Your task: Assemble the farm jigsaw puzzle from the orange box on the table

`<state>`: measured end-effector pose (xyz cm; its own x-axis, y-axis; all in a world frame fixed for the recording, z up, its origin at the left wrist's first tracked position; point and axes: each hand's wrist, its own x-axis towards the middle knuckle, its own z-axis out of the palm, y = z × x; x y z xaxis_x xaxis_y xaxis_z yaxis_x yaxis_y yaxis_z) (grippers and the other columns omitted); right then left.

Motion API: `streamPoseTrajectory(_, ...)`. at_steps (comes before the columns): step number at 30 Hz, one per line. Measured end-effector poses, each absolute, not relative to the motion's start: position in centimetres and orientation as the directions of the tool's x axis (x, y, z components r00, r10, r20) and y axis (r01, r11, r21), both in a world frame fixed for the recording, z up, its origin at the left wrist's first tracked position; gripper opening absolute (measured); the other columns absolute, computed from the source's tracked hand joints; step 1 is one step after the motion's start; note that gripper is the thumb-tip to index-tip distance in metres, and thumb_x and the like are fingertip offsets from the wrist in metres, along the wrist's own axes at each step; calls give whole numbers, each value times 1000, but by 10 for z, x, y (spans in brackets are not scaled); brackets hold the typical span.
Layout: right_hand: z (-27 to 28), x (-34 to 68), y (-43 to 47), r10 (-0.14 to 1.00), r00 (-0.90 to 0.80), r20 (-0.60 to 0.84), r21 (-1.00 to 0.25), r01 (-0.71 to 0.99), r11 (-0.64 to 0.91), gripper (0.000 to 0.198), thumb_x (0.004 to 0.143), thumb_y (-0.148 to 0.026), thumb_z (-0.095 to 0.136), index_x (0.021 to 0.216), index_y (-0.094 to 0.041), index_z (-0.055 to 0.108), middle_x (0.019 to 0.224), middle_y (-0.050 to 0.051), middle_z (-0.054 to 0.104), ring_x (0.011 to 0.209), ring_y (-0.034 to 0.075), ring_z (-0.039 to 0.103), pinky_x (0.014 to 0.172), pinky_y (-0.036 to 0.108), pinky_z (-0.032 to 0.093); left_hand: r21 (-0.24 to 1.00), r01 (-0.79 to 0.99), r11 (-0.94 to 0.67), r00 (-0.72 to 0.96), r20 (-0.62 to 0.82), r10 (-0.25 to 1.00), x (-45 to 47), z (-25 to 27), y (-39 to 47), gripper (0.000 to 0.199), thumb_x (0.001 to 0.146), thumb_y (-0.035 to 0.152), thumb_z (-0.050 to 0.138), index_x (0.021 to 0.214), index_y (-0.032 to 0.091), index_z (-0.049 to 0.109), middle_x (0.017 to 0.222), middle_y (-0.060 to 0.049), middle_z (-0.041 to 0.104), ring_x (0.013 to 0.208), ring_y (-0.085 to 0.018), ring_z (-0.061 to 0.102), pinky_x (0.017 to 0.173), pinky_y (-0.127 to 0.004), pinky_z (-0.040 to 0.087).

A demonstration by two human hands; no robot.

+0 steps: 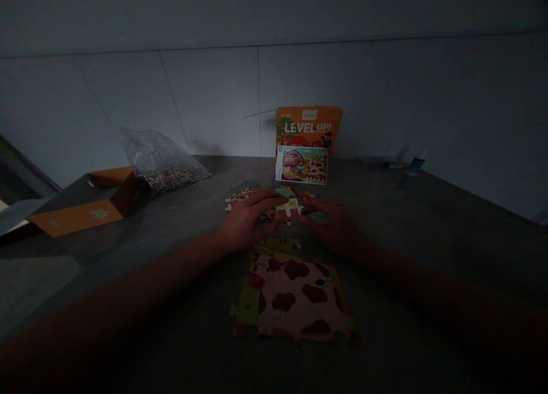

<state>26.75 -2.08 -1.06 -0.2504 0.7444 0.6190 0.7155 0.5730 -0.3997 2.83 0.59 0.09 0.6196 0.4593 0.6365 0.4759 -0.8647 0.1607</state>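
Note:
Between my two hands is a puzzle piece point(287, 210) with white, green and brown on it; dim light hides whether it is one piece or two joined. My left hand point(244, 222) grips its left side, fingers over the top and thumb below. The right edge is pinched by the fingers of my right hand point(331, 221). Nearer to me lies a joined puzzle section point(295, 297) showing a spotted cow, with a green strip of pieces point(278, 245) along its far side. Loose puzzle pieces point(246, 195) lie just beyond my hands, partly covered by them.
At the wall stands an orange "LEVEL UP!" box point(308, 120), with a farm picture card point(303, 165) leaning on it. Left are an open orange box part point(81, 217) and a clear plastic bag point(165, 160) of pieces. A small blue-labelled bottle point(416, 164) stands right.

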Motion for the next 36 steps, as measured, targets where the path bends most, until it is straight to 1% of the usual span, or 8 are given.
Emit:
streamPoseTrajectory(3,-8,265,-23,783,-257,567,-465,684,562,23,88,-37,56,90,-19,70,94,7,74,88,24,67,82,39,48,129,385,-914,682,628,376,31,2,-1,40,91,26,59,130,20,54,129,-10,57,121,-21,54,104,-38,47)
streamPoseTrajectory(6,-8,266,-23,781,-222,584,-506,653,564,18,87,-34,57,87,-20,69,89,5,73,82,22,67,76,36,49,152,379,-913,716,577,393,33,3,-6,45,90,25,60,133,21,51,130,-11,54,123,-21,52,103,-38,48)
streamPoseTrajectory(13,-6,264,-30,643,-283,712,-374,622,688,17,88,-31,56,98,-22,66,91,6,72,90,24,66,87,41,47,207,351,-913,806,430,407,32,6,-10,46,97,31,49,142,25,44,127,-7,64,111,-18,63,95,-32,51)
streamPoseTrajectory(19,-4,259,-35,772,-214,599,-595,525,608,51,81,-31,66,128,-22,48,89,4,70,97,26,67,89,43,49,239,421,-875,744,462,484,34,11,-15,54,96,34,53,147,25,38,131,-5,63,109,-17,65,96,-29,51)
streamPoseTrajectory(23,-3,259,-32,776,-160,610,-658,443,609,41,80,-31,66,118,-23,52,94,5,69,100,25,66,91,41,49,249,407,-879,762,439,477,34,13,-15,58,95,34,54,148,24,35,137,-6,58,116,-18,62,98,-30,51)
streamPoseTrajectory(27,-4,262,-28,779,-15,626,-714,390,582,42,80,-31,66,118,-21,50,82,1,65,82,20,66,80,37,52,276,377,-884,783,415,464,31,13,-13,47,97,32,48,144,29,42,136,-3,59,120,-16,59,103,-31,48)
streamPoseTrajectory(30,-3,263,-27,782,13,623,-734,354,579,42,79,-31,66,117,-21,51,78,0,62,79,19,65,76,35,53,283,365,-887,793,405,456,29,14,-13,45,97,32,49,142,29,45,135,-3,60,121,-17,59,103,-34,49)
streamPoseTrajectory(36,-4,264,-28,779,-5,627,-725,363,586,33,80,-32,65,110,-22,55,97,5,65,84,20,65,76,36,53,252,386,-887,800,388,458,29,16,-13,49,97,31,47,145,28,41,137,-4,57,121,-17,59,103,-34,49)
